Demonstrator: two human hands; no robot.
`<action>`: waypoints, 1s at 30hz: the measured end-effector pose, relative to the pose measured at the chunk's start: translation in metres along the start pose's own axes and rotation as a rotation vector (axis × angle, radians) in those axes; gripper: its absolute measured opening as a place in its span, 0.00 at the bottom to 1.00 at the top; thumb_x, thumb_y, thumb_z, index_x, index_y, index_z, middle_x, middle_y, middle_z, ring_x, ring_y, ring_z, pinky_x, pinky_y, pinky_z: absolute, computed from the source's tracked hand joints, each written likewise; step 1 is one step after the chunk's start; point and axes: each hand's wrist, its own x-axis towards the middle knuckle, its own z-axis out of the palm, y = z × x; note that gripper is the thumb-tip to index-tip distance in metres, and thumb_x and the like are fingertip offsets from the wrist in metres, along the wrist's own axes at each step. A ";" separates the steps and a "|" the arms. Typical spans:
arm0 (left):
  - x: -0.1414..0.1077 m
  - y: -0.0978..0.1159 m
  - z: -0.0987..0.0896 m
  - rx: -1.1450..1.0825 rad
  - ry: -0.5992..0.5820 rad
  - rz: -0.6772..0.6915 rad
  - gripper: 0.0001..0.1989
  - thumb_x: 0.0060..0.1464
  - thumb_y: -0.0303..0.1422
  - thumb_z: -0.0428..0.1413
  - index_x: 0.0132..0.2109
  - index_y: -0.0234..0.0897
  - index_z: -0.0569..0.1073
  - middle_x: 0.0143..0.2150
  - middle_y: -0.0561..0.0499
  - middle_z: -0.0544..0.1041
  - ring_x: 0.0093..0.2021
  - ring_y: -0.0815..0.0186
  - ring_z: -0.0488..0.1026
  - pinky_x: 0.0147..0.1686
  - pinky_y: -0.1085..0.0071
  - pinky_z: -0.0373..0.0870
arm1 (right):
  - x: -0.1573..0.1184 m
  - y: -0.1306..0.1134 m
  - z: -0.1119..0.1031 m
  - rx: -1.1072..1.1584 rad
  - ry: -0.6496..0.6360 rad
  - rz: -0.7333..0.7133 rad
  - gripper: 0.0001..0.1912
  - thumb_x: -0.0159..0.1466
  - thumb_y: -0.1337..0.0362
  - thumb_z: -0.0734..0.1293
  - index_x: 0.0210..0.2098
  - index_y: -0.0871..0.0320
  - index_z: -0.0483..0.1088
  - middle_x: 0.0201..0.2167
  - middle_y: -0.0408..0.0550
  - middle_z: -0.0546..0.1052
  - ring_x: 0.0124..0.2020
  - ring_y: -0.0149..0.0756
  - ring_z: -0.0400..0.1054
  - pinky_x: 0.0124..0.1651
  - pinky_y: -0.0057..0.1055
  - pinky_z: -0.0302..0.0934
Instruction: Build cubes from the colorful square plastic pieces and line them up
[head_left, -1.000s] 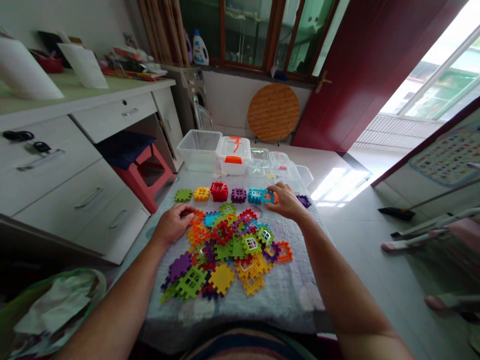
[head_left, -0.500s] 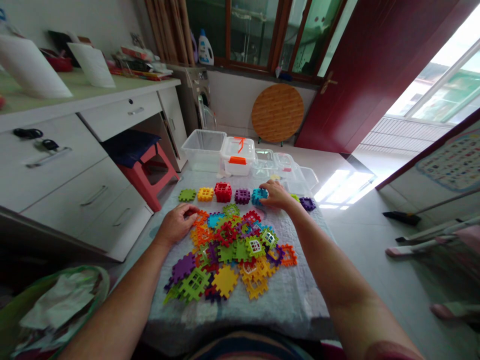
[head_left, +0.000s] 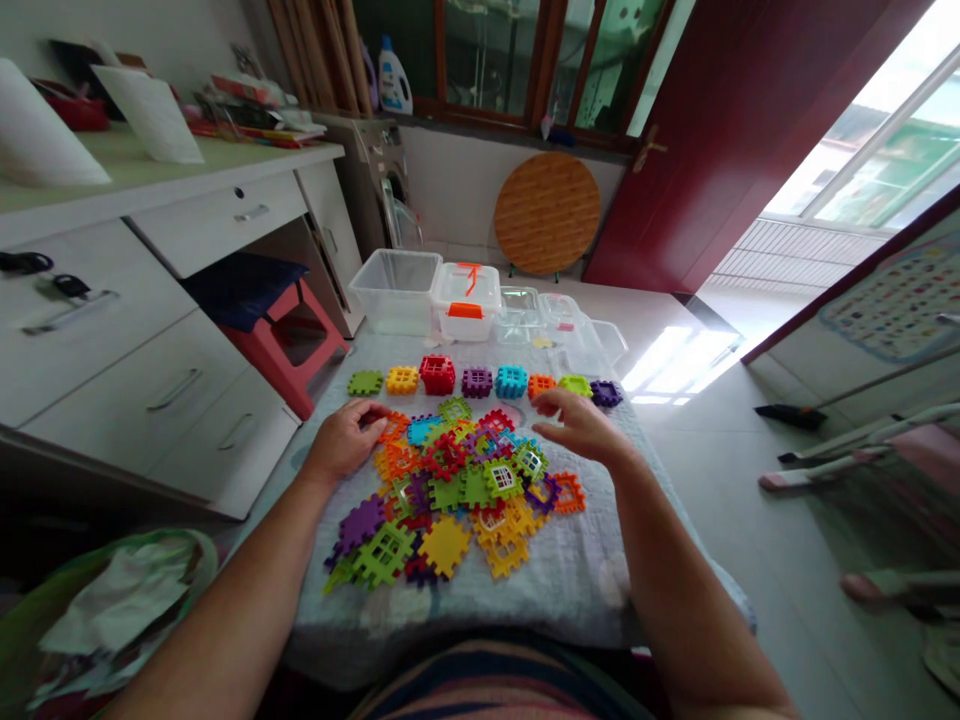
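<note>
My left hand (head_left: pixel 346 440) rests at the left edge of a loose pile of interlocking plastic tiles (head_left: pixel 444 493), fingers loosely bent and thumb apart. Its fingertips are beside an orange tile (head_left: pixel 393 428); whether they touch it I cannot tell. My right hand (head_left: pixel 577 425) hovers on the right side, open, with nothing between fingers and thumb. Behind the pile runs a row of stacks sorted by colour: green (head_left: pixel 365 383), yellow (head_left: pixel 403 380), red (head_left: pixel 437 375), purple (head_left: pixel 477 382), blue (head_left: pixel 511 381), orange (head_left: pixel 541 384), light green (head_left: pixel 575 385) and dark purple (head_left: pixel 606 393).
Clear plastic bins (head_left: pixel 396 292) and a lidded box with orange clips (head_left: pixel 466 302) stand at the table's far edge. A pink stool (head_left: pixel 289 335) and white drawers (head_left: pixel 180 390) are at the left. A waste bin (head_left: pixel 202 560) sits lower left.
My right hand has let go of the blue stack and drawn back toward me, uncovering the orange stack. My left hand stays beside the pile. The view has shifted slightly.
</note>
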 end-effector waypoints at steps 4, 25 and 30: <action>-0.001 0.006 -0.002 -0.003 0.010 -0.021 0.14 0.49 0.40 0.52 0.39 0.38 0.76 0.39 0.48 0.77 0.37 0.61 0.73 0.40 0.67 0.70 | -0.030 -0.009 0.013 0.000 -0.173 -0.007 0.25 0.51 0.62 0.73 0.49 0.56 0.69 0.42 0.49 0.73 0.41 0.38 0.68 0.47 0.38 0.65; -0.001 0.001 0.001 -0.017 0.010 -0.049 0.15 0.49 0.42 0.53 0.39 0.38 0.76 0.40 0.48 0.77 0.37 0.61 0.74 0.40 0.67 0.72 | -0.035 0.034 0.041 0.008 0.418 0.309 0.16 0.60 0.61 0.63 0.46 0.58 0.72 0.36 0.50 0.74 0.35 0.40 0.69 0.42 0.38 0.65; -0.001 0.003 0.000 -0.005 0.016 -0.032 0.15 0.50 0.41 0.52 0.39 0.38 0.76 0.39 0.47 0.77 0.37 0.61 0.74 0.42 0.67 0.72 | -0.038 0.008 0.028 0.002 0.307 0.026 0.17 0.59 0.60 0.69 0.48 0.55 0.71 0.47 0.53 0.70 0.51 0.45 0.64 0.56 0.45 0.59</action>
